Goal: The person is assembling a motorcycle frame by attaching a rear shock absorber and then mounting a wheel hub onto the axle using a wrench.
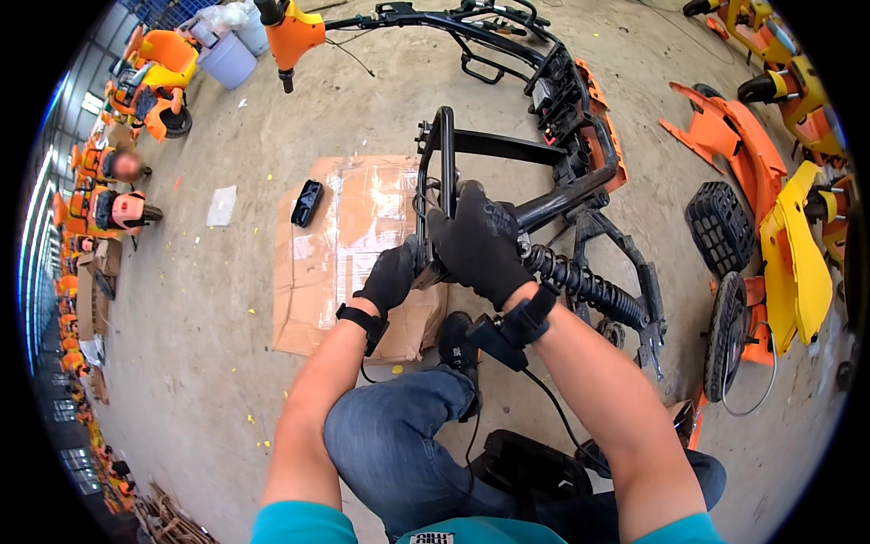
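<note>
Right hand (pixel 480 240): black-gloved, laid over the near frame tubes, fingers partly curled; cannot tell if gripping, underside hidden.
Left hand (pixel 390 279): black-gloved, just left of and lower than the right, curled in at the frame's corner; cannot tell what, if anything, is gripped.
Black frame (pixel 544 208): directly at both hands, reaching away beyond the fingertips; bare of most bodywork, so judged only partway complete.
Shock absorber (pixel 594 290): just right of the right hand; by the look, already fitted.
Cardboard (pixel 304 272): beneath and left of the left hand, flat on the floor.
Black case (pixel 308 202): on the cardboard, beyond the left hand.
Wheel (pixel 725 331): well right of the right hand, off the frame.
Yellow panel (pixel 797 258): farther right than the wheel, also unfitted.
Orange cover (pixel 297 36): far beyond the left hand, apparently already at the steering end.
</note>
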Demonstrator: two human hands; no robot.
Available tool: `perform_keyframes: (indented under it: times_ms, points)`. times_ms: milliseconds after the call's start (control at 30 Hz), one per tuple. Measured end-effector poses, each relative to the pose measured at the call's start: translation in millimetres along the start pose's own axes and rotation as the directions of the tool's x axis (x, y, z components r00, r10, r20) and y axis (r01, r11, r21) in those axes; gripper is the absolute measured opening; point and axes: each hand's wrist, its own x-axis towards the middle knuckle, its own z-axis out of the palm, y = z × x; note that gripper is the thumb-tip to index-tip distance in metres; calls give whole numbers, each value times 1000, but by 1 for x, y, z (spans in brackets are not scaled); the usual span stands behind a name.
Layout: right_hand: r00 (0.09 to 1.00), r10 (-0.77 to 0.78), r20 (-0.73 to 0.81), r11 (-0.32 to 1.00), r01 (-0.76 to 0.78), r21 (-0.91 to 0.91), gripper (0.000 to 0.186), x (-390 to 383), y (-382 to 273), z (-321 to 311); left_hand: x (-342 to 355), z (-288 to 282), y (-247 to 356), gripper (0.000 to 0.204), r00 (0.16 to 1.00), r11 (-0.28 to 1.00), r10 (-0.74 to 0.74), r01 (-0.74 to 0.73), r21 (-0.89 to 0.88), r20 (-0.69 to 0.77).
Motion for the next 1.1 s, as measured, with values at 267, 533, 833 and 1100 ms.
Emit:
perform_keyframes:
  times_ms: [267,533,833,1100]
  points:
    - [997,36,66,999,-36,4,38,-2,-2,4,-3,0,8,23,997,989,-70,65,-132,-33]
    - [989,12,144,999,-17,31,42,-7,-9,8,-11,4,1,42,939,874,-340,337,-350,55]
    - [986,-127,-110,989,135,62,40,-66,14,-24,-8,-9,5,36,897,582,-407,400,-708,173]
    - [966,-187,177,978,199,-56,29,-114,130,-173,28,-137,10,33,977,943,-195,163,-291,-84]
